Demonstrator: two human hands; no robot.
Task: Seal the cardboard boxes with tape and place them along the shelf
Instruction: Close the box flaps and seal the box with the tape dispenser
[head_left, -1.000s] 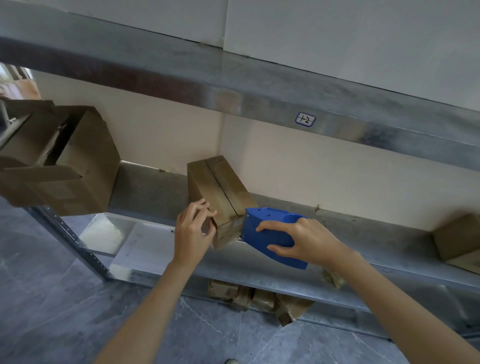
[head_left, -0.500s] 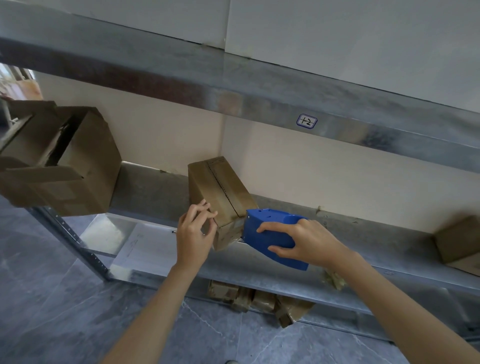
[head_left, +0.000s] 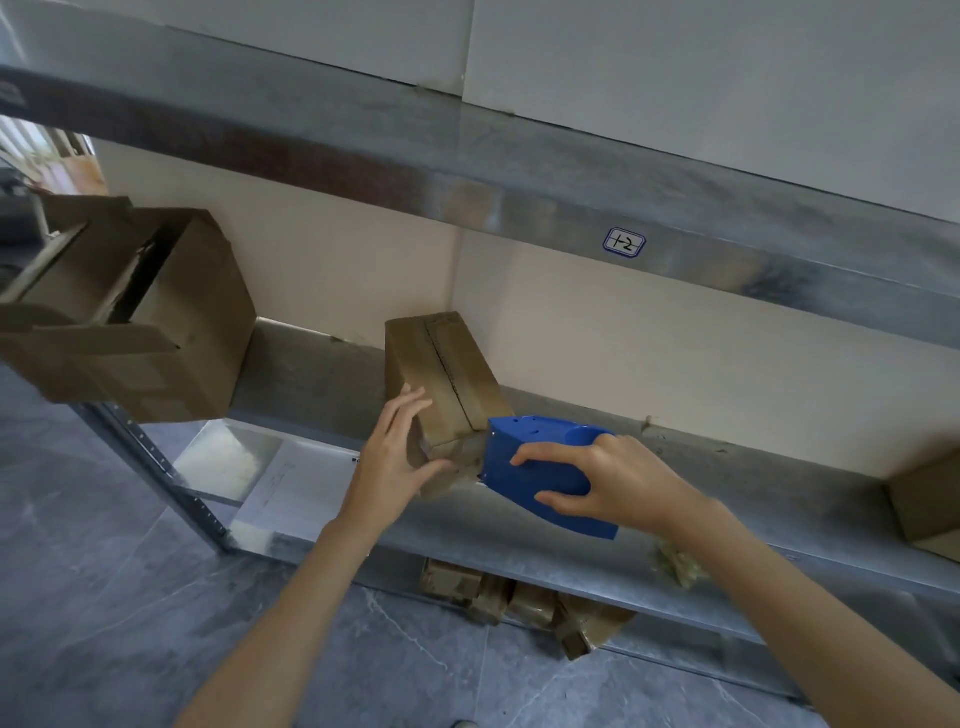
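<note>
On my feed the work surface is a galvanised steel shelf (head_left: 727, 499), dull grey and mottled, running from lower left to the right edge of the frame. A second steel tier (head_left: 363, 156) crosses the upper half and carries a small handwritten label (head_left: 624, 242). Behind is a smooth cream wall (head_left: 623, 338); below, grey marbled floor tiles (head_left: 104, 571).

The small cardboard box (head_left: 441, 374) sits on the shelf at centre frame. It is a brown oblong with matte faces. Its long axis runs from the near shelf edge back toward the wall, leaning slightly left, with the flap seam running down its top along that axis. My left hand (head_left: 395, 457) grasps its near end, fingers flat on the left side, thumb across the front. My right hand (head_left: 597, 483) is wrapped around the tape dispenser (head_left: 540, 480), a blue, hard-plastic wedge whose nose meets the box's near end.

An open-flapped carton (head_left: 171, 332) hangs at the left, another box (head_left: 924, 499) sits at the right edge, and taped boxes (head_left: 519, 603) lie on the floor under the shelf.
</note>
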